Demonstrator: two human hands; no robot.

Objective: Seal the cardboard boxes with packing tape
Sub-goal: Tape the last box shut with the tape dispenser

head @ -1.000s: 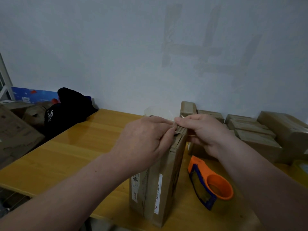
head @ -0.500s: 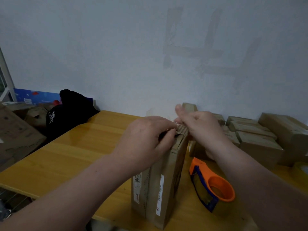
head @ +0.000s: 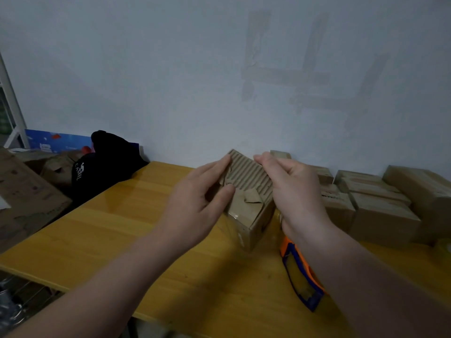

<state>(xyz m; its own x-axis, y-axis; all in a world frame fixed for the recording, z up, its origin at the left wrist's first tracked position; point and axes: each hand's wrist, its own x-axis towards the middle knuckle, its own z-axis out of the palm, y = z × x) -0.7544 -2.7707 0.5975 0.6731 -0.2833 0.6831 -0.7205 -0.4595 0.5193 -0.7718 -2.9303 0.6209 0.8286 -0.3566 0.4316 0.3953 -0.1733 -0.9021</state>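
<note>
A tall cardboard box (head: 247, 178) stands on the yellow table (head: 97, 240), tipped so that its top end faces me. That end shows torn, ribbed corrugated board, and clear tape glints on its near edge. My left hand (head: 195, 203) lies against the box's left side with its fingers fairly straight and its thumb pressing on the top face. My right hand (head: 297, 191) grips the box's right edge with curled fingers. An orange and blue tape dispenser (head: 301, 276) lies on the table under my right forearm.
Several taped cardboard boxes (head: 380, 203) are stacked against the wall at the right. A black bag (head: 105, 164) and flattened cardboard (head: 24, 198) sit at the left. The table's front edge runs just below my forearms.
The box has tipped so its torn top now faces me. Both hands have spread from pinching together at the top edge to the box's two sides.
</note>
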